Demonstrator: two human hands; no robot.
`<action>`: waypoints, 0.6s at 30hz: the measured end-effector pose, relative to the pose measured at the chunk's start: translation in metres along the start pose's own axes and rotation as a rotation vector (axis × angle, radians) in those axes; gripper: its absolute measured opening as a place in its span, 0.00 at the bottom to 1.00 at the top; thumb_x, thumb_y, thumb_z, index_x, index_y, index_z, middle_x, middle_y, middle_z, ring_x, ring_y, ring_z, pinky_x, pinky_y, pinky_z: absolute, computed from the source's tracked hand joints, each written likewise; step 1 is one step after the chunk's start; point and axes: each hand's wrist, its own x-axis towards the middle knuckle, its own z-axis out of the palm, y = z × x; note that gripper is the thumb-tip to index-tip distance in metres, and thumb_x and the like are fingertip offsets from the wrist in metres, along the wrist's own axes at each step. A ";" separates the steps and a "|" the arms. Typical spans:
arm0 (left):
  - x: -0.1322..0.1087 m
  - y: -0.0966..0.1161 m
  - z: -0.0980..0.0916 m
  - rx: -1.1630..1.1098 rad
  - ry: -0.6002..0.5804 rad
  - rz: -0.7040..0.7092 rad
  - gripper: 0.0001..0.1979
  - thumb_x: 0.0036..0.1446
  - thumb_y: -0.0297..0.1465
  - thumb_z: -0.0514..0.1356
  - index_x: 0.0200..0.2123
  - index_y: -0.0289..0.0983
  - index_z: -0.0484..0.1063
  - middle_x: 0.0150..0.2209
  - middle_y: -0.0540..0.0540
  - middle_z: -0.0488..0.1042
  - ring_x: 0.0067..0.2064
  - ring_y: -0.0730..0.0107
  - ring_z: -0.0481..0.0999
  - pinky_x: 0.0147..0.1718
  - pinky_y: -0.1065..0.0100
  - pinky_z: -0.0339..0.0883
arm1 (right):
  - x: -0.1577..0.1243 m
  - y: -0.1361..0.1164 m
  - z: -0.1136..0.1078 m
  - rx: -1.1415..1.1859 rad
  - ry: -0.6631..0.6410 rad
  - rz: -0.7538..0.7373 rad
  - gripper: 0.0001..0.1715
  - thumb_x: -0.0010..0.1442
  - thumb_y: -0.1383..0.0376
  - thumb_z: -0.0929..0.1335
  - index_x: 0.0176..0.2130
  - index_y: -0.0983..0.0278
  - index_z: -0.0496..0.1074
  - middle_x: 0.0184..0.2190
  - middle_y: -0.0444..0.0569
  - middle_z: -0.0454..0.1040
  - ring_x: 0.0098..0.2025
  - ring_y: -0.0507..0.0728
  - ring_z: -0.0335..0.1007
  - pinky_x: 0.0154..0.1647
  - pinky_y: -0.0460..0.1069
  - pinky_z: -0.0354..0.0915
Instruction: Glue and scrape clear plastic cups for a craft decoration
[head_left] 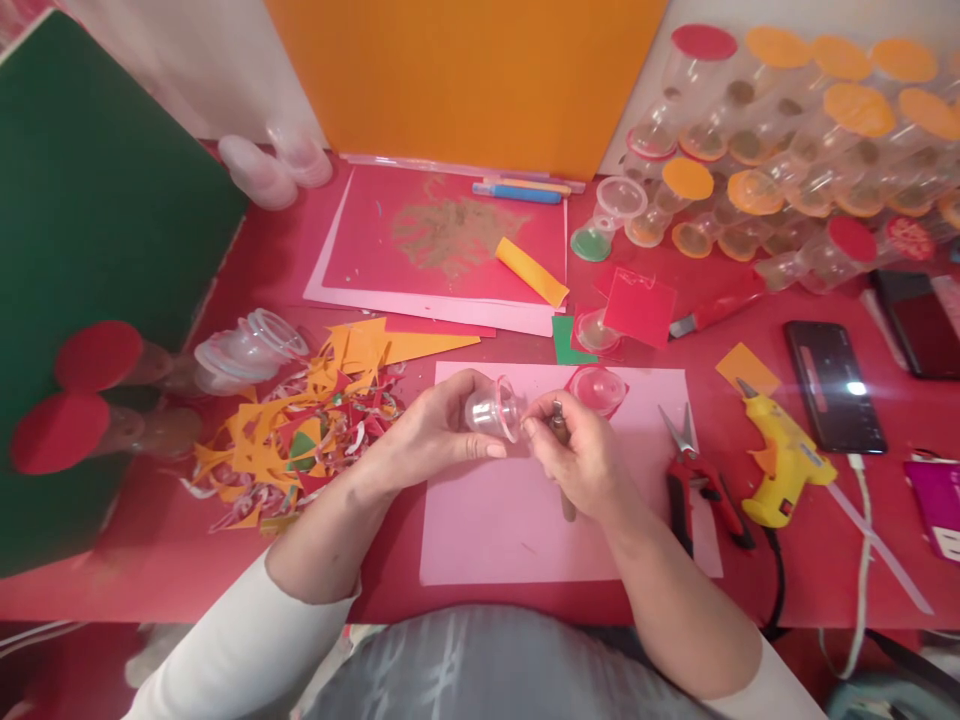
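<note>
My left hand point(435, 430) is closed round a small clear plastic cup point(493, 408), held on its side above a pink paper sheet point(525, 520). My right hand point(581, 455) is closed on a thin metal-tipped tool point(561, 425), its tip close to the cup's rim. The tool's handle shows below the hand. Another clear cup on a red disc point(598, 388) stands just behind my right hand.
Red-handled scissors point(694, 465) and a yellow glue gun point(784, 460) lie to the right, with a phone point(832, 385) beyond. Paper scraps point(300, 430) pile up at the left. Several capped clear cups point(787, 130) fill the back right. An orange board point(465, 80) leans behind.
</note>
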 end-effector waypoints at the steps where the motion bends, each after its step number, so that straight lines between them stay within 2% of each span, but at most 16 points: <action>1: 0.000 0.000 0.000 -0.010 -0.005 0.002 0.26 0.40 0.42 0.76 0.36 0.36 0.69 0.33 0.51 0.73 0.34 0.71 0.72 0.34 0.69 0.67 | 0.000 0.000 -0.001 0.010 -0.013 0.011 0.05 0.57 0.63 0.64 0.29 0.58 0.64 0.14 0.35 0.60 0.14 0.49 0.55 0.16 0.44 0.55; 5: 0.000 0.000 0.000 -0.019 0.017 0.007 0.26 0.40 0.43 0.76 0.38 0.36 0.71 0.35 0.48 0.76 0.36 0.67 0.75 0.36 0.67 0.70 | 0.002 -0.002 -0.003 0.100 -0.027 0.026 0.06 0.57 0.62 0.66 0.29 0.59 0.64 0.14 0.34 0.60 0.14 0.48 0.54 0.15 0.43 0.53; 10: -0.002 -0.001 -0.001 0.049 0.125 0.060 0.25 0.43 0.41 0.75 0.41 0.38 0.72 0.40 0.46 0.78 0.41 0.63 0.77 0.41 0.65 0.71 | 0.000 0.000 -0.006 0.256 0.032 0.063 0.08 0.59 0.60 0.66 0.30 0.59 0.64 0.14 0.32 0.58 0.13 0.47 0.52 0.13 0.43 0.51; 12: -0.002 0.000 -0.001 0.077 0.151 0.081 0.23 0.45 0.40 0.74 0.41 0.38 0.71 0.42 0.46 0.78 0.42 0.64 0.78 0.41 0.65 0.71 | 0.000 0.001 -0.007 0.229 0.060 0.077 0.09 0.59 0.58 0.67 0.30 0.59 0.65 0.13 0.32 0.58 0.13 0.47 0.52 0.13 0.43 0.51; 16: -0.002 0.006 0.003 0.131 0.160 0.099 0.20 0.49 0.40 0.70 0.40 0.39 0.67 0.40 0.46 0.78 0.38 0.66 0.78 0.36 0.67 0.72 | 0.000 0.000 -0.006 0.098 -0.015 0.081 0.13 0.57 0.56 0.68 0.27 0.59 0.64 0.13 0.35 0.59 0.14 0.48 0.54 0.14 0.44 0.52; 18: -0.002 0.009 0.006 0.165 0.188 0.117 0.18 0.50 0.39 0.69 0.38 0.39 0.66 0.37 0.47 0.78 0.35 0.68 0.78 0.34 0.67 0.72 | 0.001 0.000 -0.005 0.021 -0.030 0.061 0.13 0.57 0.57 0.67 0.25 0.59 0.63 0.15 0.36 0.59 0.16 0.48 0.54 0.16 0.44 0.53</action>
